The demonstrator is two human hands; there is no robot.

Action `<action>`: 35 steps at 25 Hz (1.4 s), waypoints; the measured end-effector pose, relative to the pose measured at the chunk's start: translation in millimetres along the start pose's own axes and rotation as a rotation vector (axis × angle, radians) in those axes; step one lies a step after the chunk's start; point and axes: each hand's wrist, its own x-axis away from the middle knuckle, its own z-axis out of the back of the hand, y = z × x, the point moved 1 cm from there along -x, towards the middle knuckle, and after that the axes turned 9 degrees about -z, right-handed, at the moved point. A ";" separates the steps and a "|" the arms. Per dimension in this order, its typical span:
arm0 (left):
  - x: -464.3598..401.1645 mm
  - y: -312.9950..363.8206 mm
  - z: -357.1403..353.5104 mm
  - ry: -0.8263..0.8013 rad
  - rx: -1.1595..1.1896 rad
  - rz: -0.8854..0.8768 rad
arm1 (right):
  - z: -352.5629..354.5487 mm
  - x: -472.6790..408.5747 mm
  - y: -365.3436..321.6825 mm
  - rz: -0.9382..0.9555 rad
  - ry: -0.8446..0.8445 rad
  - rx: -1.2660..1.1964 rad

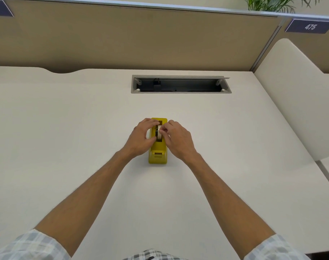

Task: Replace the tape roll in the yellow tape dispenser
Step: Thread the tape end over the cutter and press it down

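The yellow tape dispenser (157, 155) stands in the middle of the white desk (66, 137), its cutter end toward me. A pale tape roll (159, 135) on a dark core sits upright in the dispenser's slot. My left hand (141, 136) wraps the dispenser's left side, thumb and fingers against it beside the slot. My right hand (176, 137) comes in from the right, with its fingertips pinched on the top of the tape roll. Both hands hide the dispenser's flanks.
An open grey cable tray (180, 84) is recessed in the desk behind the dispenser. A tan partition (141, 38) closes the back, a white divider (298, 102) stands at the right, and a sign reading 475 (310, 26) hangs above it.
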 end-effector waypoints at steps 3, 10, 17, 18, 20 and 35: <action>-0.3 -0.4 -0.1 -0.014 -0.016 0.003 | -1.6 4.6 -1.1 -0.011 0.014 0.009; 1.1 1.6 0.4 -0.024 0.048 0.074 | -8.1 16.5 -1.9 -0.049 0.017 0.029; 1.6 4.5 0.4 -0.032 -0.026 0.121 | -10.7 30.6 -6.5 -0.063 0.019 0.017; 1.5 4.8 0.3 -0.031 -0.031 0.120 | -10.4 31.6 -6.6 -0.063 0.017 0.016; 1.0 5.5 -0.6 -0.016 -0.028 0.124 | -9.1 32.9 -6.8 -0.068 0.015 0.014; -2.7 4.1 -0.9 -0.004 -0.028 0.126 | -2.2 37.7 -8.2 -0.067 0.035 0.018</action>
